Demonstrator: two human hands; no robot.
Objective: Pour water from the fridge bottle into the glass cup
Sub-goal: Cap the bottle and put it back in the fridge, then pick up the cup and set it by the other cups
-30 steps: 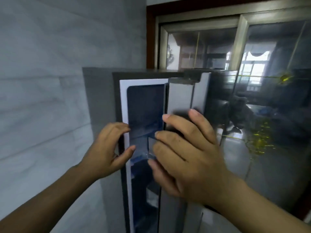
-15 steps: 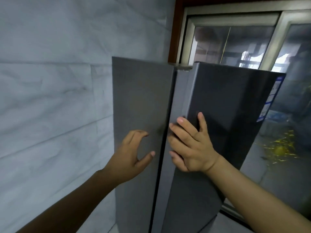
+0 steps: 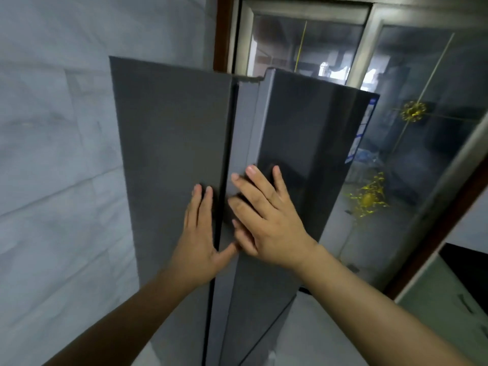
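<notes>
A dark grey fridge (image 3: pixel 169 154) stands against the wall in front of me. Its door (image 3: pixel 303 143) is on the right, closed or nearly closed against the body, with a narrow seam between them. My left hand (image 3: pixel 200 241) lies flat on the fridge's side panel just left of the seam, fingers together and pointing up. My right hand (image 3: pixel 266 217) presses flat on the door's edge and front, fingers spread. Neither hand holds anything. No bottle or glass cup is in view.
A pale tiled wall (image 3: pixel 58 180) fills the left side. Behind the fridge is a sliding glass door (image 3: pixel 412 143) with a metal frame and yellow floral decals. A counter edge (image 3: pixel 449 294) shows at the lower right.
One second ago the fridge door stood ajar with the interior showing. It has since swung shut, and both hands now lie flat against the fridge, closer together.
</notes>
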